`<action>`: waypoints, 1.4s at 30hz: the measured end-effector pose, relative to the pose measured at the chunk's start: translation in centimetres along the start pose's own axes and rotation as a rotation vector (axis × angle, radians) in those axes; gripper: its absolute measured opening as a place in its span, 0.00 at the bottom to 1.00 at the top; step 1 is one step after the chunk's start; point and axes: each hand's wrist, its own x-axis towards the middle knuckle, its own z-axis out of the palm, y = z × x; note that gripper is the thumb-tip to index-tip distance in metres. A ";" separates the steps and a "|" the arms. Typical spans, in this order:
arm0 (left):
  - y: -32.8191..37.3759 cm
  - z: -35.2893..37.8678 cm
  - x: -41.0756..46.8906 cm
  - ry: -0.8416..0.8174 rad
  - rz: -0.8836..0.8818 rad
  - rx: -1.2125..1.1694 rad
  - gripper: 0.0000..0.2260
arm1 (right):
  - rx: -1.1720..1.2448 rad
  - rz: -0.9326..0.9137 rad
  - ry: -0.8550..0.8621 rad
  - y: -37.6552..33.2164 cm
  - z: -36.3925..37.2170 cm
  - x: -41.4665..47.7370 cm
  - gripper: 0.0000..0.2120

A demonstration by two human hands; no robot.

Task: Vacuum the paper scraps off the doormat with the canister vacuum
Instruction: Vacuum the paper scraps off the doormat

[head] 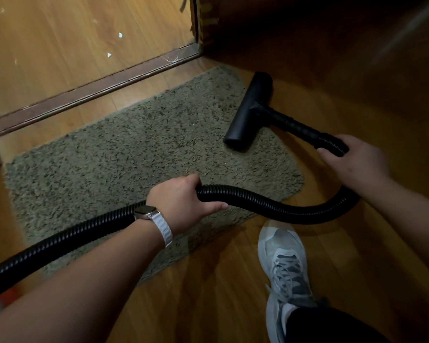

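Note:
A grey-green shaggy doormat point(124, 159) lies on the wooden floor in front of a door threshold. The black T-shaped vacuum nozzle point(249, 111) rests on the mat's right end. My right hand point(354, 160) grips the short tube just behind the nozzle. From there the black ribbed hose point(278, 206) curves down and left across the mat's near edge. My left hand point(183, 199), with a white-strapped watch on the wrist, is closed around the hose over the mat. No paper scraps show on the mat. The canister is out of view.
A dark threshold strip point(97, 89) runs diagonally behind the mat. Beyond it, a few white paper scraps point(108, 54) lie on the lighter floor. A door frame post point(203, 21) stands at the top. My grey sneaker point(285, 263) is on the floor near the mat's right corner.

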 end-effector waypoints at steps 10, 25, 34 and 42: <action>-0.4 -0.3 -0.5 -0.016 0.044 0.023 0.30 | -0.166 -0.278 -0.085 -3.4 0.9 0.3 0.18; -1.8 1.7 -3.2 -0.097 0.161 0.042 0.30 | -0.231 -0.437 -0.142 -3.5 2.0 -1.0 0.17; -10.5 4.1 -12.3 -0.121 0.173 0.105 0.35 | -0.359 -0.871 -0.213 -14.1 8.7 -6.0 0.23; -16.6 5.4 -20.0 -0.168 0.228 0.143 0.32 | -0.476 -1.218 -0.281 -21.7 14.5 -14.8 0.27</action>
